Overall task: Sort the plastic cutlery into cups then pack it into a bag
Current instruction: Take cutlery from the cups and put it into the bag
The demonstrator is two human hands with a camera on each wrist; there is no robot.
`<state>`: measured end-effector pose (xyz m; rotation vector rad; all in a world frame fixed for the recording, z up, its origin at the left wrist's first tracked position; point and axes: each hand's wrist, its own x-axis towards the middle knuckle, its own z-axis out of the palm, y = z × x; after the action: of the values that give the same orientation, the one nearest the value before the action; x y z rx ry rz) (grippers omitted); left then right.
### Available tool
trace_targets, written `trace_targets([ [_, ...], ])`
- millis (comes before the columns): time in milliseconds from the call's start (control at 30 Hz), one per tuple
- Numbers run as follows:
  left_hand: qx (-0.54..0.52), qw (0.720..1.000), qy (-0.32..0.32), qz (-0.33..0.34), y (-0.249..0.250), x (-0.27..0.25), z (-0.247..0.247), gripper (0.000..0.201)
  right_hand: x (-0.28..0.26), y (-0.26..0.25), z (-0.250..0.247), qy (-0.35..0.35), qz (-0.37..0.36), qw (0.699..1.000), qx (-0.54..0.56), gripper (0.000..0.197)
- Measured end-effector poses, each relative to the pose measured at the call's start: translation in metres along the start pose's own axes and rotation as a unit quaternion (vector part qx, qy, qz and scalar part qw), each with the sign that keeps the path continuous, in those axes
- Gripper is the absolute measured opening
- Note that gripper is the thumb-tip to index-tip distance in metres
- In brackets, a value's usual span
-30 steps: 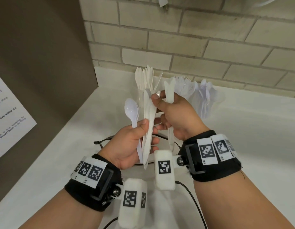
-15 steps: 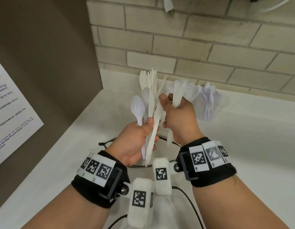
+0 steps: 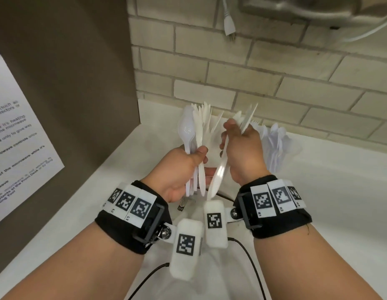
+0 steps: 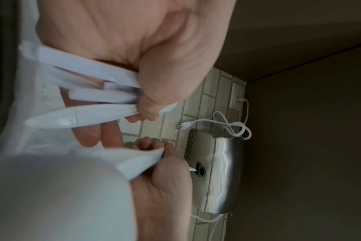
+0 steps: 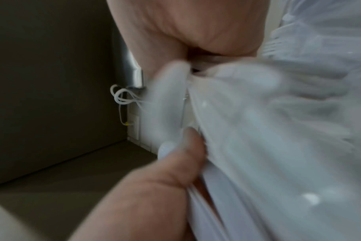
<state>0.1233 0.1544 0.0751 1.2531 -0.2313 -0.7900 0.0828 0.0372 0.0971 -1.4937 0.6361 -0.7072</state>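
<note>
My left hand (image 3: 181,167) grips a bunch of white plastic cutlery (image 3: 195,148) upright, with a spoon bowl (image 3: 186,131) on top at the left. My right hand (image 3: 242,148) is just to its right and pinches a few white pieces (image 3: 220,172) that slant from upper right to lower left. Clear cups stand behind at the wall: one with knives and forks (image 3: 206,115), one with spoons (image 3: 277,144). In the left wrist view, handles (image 4: 97,97) fan out from my left hand (image 4: 155,48). The right wrist view is blurred, with my thumb (image 5: 165,179) on white plastic (image 5: 258,146).
The white counter (image 3: 329,202) meets a brick wall (image 3: 274,83) behind. A brown side panel (image 3: 80,83) with a paper notice (image 3: 17,148) closes the left. A steel appliance (image 3: 318,7) and a loose white plug (image 3: 228,24) hang above. Black cables (image 3: 251,260) lie under my wrists.
Both hands have risen toward the cups. My right hand has drawn its pieces away from the left bunch, to the right, and tilted them.
</note>
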Motion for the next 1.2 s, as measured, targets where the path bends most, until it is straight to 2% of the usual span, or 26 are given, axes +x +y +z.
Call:
trace_targets([
  [133, 0.031, 0.999, -0.01, 0.015, 0.007, 0.003, -0.004, 0.019, -0.003, -0.021, -0.003, -0.066, -0.007, 0.997, 0.042, 0.017],
  [267, 0.055, 0.998, -0.019, 0.019, 0.012, 0.005, 0.002, 0.016, 0.005, -0.022, 0.006, -0.099, -0.034, 0.993, -0.049, 0.021],
  [367, 0.069, 0.997, -0.03, 0.025, 0.019, 0.007, 0.007, 0.009, 0.016, -0.02, 0.009, -0.089, -0.025, 0.993, -0.078, 0.028],
  [433, 0.072, 0.997, -0.029, 0.029, 0.022, 0.009, 0.007, 0.007, 0.02, -0.018, 0.009, -0.08, -0.028, 0.993, -0.082, 0.023],
  [567, 0.049, 0.998, -0.012, 0.038, 0.021, 0.014, 0.003, 0.018, 0.019, -0.017, 0.005, -0.074, -0.009, 0.997, -0.026, 0.011],
  [700, 0.008, 1.0, 0.008, 0.026, 0.018, 0.017, -0.003, 0.014, 0.021, -0.022, -0.007, -0.072, -0.014, 0.997, -0.004, 0.007],
  [833, 0.021, 0.999, 0.034, 0.012, 0.018, 0.021, -0.01, 0.011, 0.036, -0.031, -0.011, -0.043, -0.032, 0.999, -0.004, 0.013],
  [933, 0.035, 0.998, 0.05, 0.01, 0.021, 0.028, -0.02, 0.015, 0.06, -0.043, -0.006, -0.029, -0.031, 0.998, 0.043, 0.021],
  [1033, 0.051, 0.998, 0.046, 0.013, 0.028, 0.033, -0.022, 0.026, 0.086, -0.045, 0.009, -0.021, -0.076, 0.997, 0.023, 0.022],
  [1100, 0.056, 0.997, 0.04, 0.018, 0.033, 0.039, -0.022, 0.031, 0.101, -0.039, 0.023, -0.011, -0.118, 0.993, -0.018, 0.016],
  [1200, 0.049, 0.998, 0.033, 0.008, 0.04, 0.048, -0.026, 0.027, 0.122, -0.024, 0.047, 0.003, -0.146, 0.989, -0.033, 0.009],
])
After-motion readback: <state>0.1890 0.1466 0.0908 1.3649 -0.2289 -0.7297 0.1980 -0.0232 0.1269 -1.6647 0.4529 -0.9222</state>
